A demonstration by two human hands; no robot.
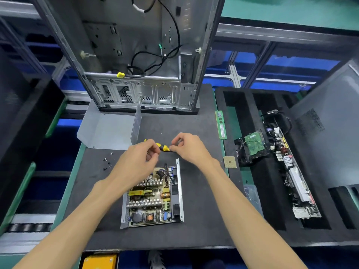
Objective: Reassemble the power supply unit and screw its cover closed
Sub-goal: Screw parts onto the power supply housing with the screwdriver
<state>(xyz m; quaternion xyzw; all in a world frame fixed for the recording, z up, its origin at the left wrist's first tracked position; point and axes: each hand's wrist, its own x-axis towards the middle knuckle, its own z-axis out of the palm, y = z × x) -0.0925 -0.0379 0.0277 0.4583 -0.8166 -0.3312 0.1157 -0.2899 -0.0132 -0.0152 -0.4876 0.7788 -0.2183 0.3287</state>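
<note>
The open power supply unit (153, 199) lies on the dark mat, its circuit board with heat sinks and coils exposed. Its grey metal cover (108, 131) lies apart at the mat's back left, inner side up. Just beyond the unit, my left hand (139, 156) grips the yellow and black screwdriver (162, 146) by its handle. My right hand (186, 146) pinches the screwdriver's front end with fingertips; what sits at the tip is hidden. Several small dark screws (106, 162) lie loose on the mat to the left.
An empty computer case (139, 55) stands upright at the back of the mat. A RAM stick (221, 125) and a CPU (229, 162) lie at the mat's right edge. A foam tray to the right holds a hard drive (254, 145) and a motherboard (295, 181).
</note>
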